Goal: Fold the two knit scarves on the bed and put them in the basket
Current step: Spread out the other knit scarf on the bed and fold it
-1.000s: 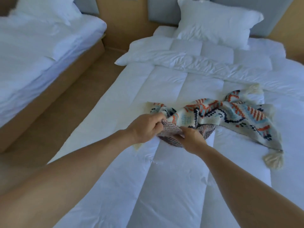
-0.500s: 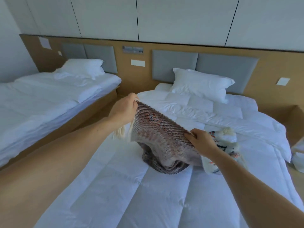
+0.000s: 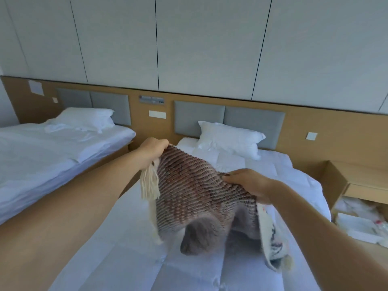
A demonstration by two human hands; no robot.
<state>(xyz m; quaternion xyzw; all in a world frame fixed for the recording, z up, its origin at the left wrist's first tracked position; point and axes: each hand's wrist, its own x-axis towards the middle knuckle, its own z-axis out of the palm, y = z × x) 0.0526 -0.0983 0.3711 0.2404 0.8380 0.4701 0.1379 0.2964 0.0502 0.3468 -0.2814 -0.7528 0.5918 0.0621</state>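
Note:
A brown-and-cream striped knit scarf with a cream fringe hangs stretched in the air above the white bed. My left hand grips its far upper corner next to the fringe. My right hand grips its near upper edge. The scarf's lower part droops, blurred, towards the duvet. A second scarf, cream with dark and red pattern, hangs beside the striped one under my right wrist; what holds it up is hidden. No basket is in view.
A white pillow lies at the grey headboard. A second made bed stands to the left across a narrow aisle. A wooden bedside unit is at the right, with white items on the floor below it.
Both hands have lifted the striped scarf off the bed and pulled it out between them, and my view has tilted up towards the wall. The patterned scarf now hangs at the right.

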